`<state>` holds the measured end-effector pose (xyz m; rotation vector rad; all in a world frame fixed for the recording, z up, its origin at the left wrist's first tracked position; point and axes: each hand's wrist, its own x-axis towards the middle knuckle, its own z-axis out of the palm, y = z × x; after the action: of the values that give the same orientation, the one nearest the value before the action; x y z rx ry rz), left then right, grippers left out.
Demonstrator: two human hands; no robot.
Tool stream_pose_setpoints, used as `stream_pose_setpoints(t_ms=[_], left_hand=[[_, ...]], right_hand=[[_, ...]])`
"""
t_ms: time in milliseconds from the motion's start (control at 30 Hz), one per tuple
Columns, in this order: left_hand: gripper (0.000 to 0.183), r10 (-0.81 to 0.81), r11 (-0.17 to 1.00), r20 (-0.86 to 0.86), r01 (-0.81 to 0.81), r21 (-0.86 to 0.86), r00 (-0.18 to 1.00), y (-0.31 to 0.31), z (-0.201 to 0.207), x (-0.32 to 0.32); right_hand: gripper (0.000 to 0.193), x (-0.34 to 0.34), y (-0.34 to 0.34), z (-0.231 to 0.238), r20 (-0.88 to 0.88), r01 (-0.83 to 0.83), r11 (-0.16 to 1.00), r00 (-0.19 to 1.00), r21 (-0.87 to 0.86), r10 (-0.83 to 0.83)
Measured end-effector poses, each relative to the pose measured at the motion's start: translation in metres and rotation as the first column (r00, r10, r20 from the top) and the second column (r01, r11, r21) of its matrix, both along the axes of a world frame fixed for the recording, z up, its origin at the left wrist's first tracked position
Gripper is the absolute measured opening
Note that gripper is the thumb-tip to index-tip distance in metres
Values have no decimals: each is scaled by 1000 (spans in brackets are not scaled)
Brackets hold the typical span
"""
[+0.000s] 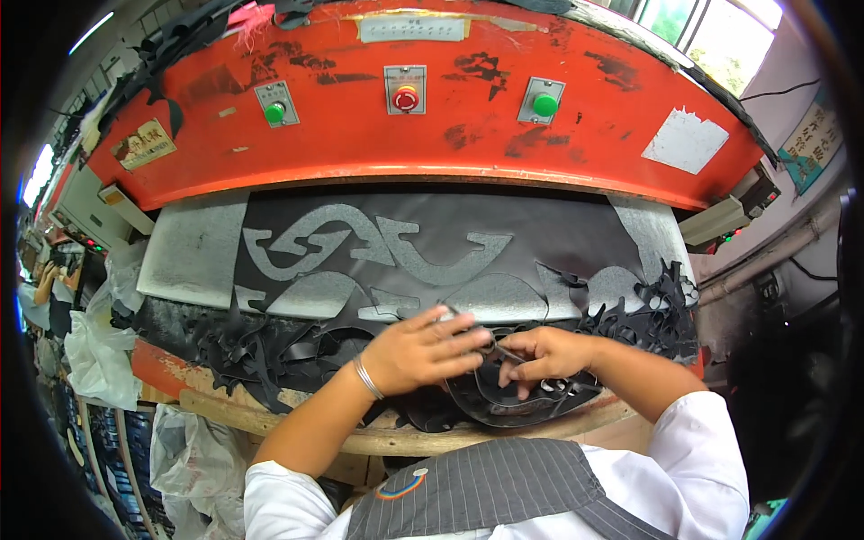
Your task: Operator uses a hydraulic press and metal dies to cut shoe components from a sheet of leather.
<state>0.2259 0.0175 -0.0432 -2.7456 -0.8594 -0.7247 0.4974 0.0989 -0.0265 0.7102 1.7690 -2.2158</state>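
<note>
A black sheet of material (558,238) with shaped holes cut out of it lies on the grey bed of a red cutting press (342,135). At its near edge sits a stack of black cut pieces (513,405). My left hand (423,346), with a thin bracelet at the wrist, lies flat across the top of the stack, fingers spread and pointing right. My right hand (544,353) pinches the edge of one black cut piece right beside the left fingertips. Both hands touch the stack.
Tangled black offcut strips (261,346) pile along the bench's front edge and at the right end (661,306). The press head carries two green buttons (275,112) and a red one (406,98). White plastic bags (99,337) hang at the left. A window (711,27) is top right.
</note>
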Motion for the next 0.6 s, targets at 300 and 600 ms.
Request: stream_pose_setpoints(t_ms=[300, 600], left_hand=[[46, 536, 835, 262, -457, -306, 803, 30, -108, -53], [43, 540, 816, 233, -435, -380, 809, 29, -108, -47]], right_hand=[[38, -22, -28, -61, 142, 528, 758, 778, 382, -613], [35, -90, 44, -55, 90, -69, -138, 984, 988, 155]])
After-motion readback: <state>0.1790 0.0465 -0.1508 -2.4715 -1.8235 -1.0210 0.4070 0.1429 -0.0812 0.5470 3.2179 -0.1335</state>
